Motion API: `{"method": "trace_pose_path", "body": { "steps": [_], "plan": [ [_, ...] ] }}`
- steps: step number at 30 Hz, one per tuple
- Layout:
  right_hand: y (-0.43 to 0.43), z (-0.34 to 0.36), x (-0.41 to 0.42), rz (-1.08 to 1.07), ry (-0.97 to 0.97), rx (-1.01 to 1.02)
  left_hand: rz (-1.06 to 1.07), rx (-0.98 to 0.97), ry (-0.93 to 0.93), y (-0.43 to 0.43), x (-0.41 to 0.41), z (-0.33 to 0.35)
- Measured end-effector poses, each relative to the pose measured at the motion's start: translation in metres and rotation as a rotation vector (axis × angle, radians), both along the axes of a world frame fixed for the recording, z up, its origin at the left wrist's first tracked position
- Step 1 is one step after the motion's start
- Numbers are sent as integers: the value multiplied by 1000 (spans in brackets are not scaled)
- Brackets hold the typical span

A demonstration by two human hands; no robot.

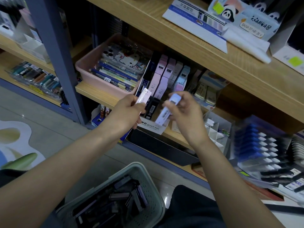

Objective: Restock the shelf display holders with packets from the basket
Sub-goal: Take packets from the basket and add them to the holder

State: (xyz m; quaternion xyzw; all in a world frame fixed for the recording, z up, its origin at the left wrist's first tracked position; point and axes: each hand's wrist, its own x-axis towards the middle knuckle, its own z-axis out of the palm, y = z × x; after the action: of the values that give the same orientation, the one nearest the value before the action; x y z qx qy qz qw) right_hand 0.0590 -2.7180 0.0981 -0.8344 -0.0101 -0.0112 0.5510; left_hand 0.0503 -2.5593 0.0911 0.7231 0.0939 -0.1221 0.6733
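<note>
Stationery shelf (98, 94) w/ display holder (152, 128) ahead: L hand (126, 112) pinches pink packet (143, 97), R hand (186, 115) grips lilac packet (167, 112) over holder, basket (130, 168) below; mid-restock, next prob. slot each into matching row.

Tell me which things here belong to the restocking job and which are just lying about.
Part of the job:
left hand holding a pink packet
right hand holding a blue packet
display holder on the shelf
basket of packets below

Lying about:
pink tray of pens
panda box on the upper shelf
blue items at right
</note>
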Motion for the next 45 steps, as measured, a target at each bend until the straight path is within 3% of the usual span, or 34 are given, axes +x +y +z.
{"method": "trace_pose_path", "body": {
  "steps": [3,13,23,30,34,39,45],
  "plan": [
    [-15,-10,9,-103,-67,-81,32,-9,11,0,1,1],
    [-25,-28,10,-55,-207,-576,-5,-58,-21,-1,-2,0],
    [-20,-31,11,-13,-263,-791,-16,-22,-69,-3,-1,-5],
    [-15,-32,12,-37,-229,-779,-60,32,-120,1,-3,-6],
    [-10,-24,6,-29,-296,-484,-75,173,-206,2,-3,-10],
    [3,-7,-10,195,-124,-259,-75,213,-296,-2,-5,-9],
    [7,-7,-22,316,-33,-238,-23,217,-399,-8,-7,-7]
  ]
}}
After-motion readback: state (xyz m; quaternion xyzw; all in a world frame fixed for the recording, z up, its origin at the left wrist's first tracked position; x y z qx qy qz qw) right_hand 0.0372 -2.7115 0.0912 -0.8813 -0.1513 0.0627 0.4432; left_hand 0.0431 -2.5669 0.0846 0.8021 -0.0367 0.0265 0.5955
